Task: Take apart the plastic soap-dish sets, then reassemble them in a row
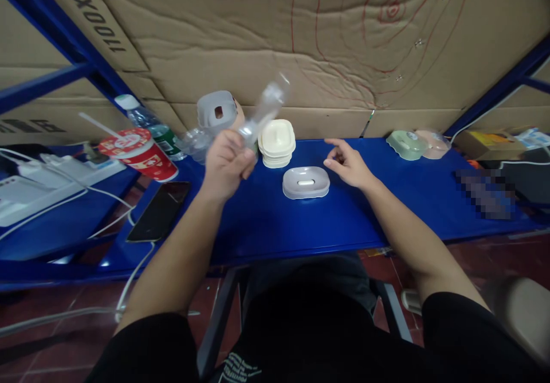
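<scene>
My left hand (227, 165) is closed around a clear plastic bag (268, 102), which is raised above the table and blurred by motion. To the right, my right hand (347, 164) is held with its fingers apart and nothing in it. Just left of that hand, a pale grey oval dish that looks like a soap dish (306, 191) rests on the blue table (275, 234). Behind it stands a stack of cream-coloured dishes (278, 139). Grey dishes (215, 108) are piled farther left, partly hidden behind the bag.
On the left are a red paper cup (150, 156) with a straw, a water bottle (165, 139), a phone (158, 211) and a white power strip (64, 185) with cables. Wrapped green (406, 145) and pink (432, 144) dishes lie at back right. Cardboard (240, 39) closes the rear.
</scene>
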Tool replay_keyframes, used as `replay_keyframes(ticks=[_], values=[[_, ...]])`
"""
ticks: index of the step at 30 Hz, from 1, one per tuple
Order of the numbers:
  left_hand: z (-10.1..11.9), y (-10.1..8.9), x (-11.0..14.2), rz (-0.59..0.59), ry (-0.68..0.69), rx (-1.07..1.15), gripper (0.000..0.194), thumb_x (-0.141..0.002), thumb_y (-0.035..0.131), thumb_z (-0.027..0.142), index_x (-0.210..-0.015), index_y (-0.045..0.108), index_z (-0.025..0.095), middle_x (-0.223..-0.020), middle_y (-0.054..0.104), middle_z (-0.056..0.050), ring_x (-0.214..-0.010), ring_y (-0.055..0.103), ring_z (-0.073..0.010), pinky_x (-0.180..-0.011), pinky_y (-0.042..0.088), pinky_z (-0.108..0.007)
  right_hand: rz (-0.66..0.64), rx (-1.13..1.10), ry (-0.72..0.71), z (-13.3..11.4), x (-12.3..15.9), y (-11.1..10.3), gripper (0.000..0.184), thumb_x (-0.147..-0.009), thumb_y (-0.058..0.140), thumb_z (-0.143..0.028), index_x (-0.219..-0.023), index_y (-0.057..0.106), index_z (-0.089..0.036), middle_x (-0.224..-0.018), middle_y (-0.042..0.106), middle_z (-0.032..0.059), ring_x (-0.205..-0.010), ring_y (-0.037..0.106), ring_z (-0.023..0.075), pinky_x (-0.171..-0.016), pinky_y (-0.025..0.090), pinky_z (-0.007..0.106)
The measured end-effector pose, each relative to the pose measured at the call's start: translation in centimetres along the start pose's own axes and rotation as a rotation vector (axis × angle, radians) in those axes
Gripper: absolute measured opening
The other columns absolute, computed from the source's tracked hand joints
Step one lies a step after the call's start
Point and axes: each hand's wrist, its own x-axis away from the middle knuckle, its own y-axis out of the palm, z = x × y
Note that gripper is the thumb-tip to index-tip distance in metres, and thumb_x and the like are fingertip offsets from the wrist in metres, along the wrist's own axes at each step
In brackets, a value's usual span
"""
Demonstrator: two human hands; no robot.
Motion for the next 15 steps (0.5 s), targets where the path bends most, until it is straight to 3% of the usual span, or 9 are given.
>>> replay_keyframes(ticks=[2,5,8,11,15], values=[[-0.1,1.6,0.8,-0.168,-0.161,-0.003,0.046,-0.091,0.082,0.055,-0.093,0.046,0.026,-0.049,0.039,0.014,-0.035,0.036,-0.0069,-0.040,0.027,-0.022,0.018,-0.069,-0.048,-0.3,0.2,0.2,0.088,-0.089,0.066,-0.080,-0.156,0.046,-0.028,-0.099,0.073,0.0035,-0.067,0.060,0.0183,-0.063,0.049,0.035],[-0.7,3.5,1.7,-0.323,-0.315,0.004,0.043,-0.097,0.071,0.062,-0.096,0.047,0.026,-0.049,0.044,0.012,-0.038,0.038,-0.0079,-0.043,0.029,-0.023,0.044,-0.089,-0.068,-1.0,0.5,0.3,0.075,-0.091,0.062,-0.082,-0.144,0.058,-0.029,-0.098,0.073,0.0036,-0.069,0.062,0.0190,-0.063,0.050,0.036],[-1.6,4.3,2.3,-0.305,-0.350,-0.107,0.042,-0.104,0.057,0.065,-0.097,0.051,0.024,-0.048,0.046,0.011,-0.040,0.038,-0.0090,-0.046,0.033,-0.024,0.046,-0.077,-0.033,-1.6,0.6,-0.2,0.059,-0.093,0.059,-0.081,-0.106,0.071,-0.024,-0.080,0.071,0.0017,-0.066,0.061,0.0173,-0.064,0.047,0.033],[-2.4,4.2,2.5,-0.216,-0.361,-0.401,0.045,-0.106,0.050,0.063,-0.090,0.058,0.021,-0.051,0.050,0.007,-0.047,0.046,-0.0114,-0.053,0.039,-0.026,-0.074,-0.045,0.023,-1.9,0.5,-1.0,0.061,-0.091,0.063,-0.080,-0.074,0.064,-0.022,-0.064,0.066,-0.0002,-0.059,0.056,0.0136,-0.060,0.041,0.030],[-2.7,3.7,2.7,-0.246,-0.452,-0.731,0.053,-0.105,0.043,0.063,-0.079,0.062,0.021,-0.059,0.058,0.001,-0.060,0.057,-0.0163,-0.061,0.043,-0.030,-0.339,-0.089,0.172,-1.2,0.3,-1.7,0.069,-0.091,0.058,-0.084,-0.068,0.065,-0.020,-0.057,0.064,-0.0002,-0.053,0.053,0.0118,-0.056,0.038,0.028]])
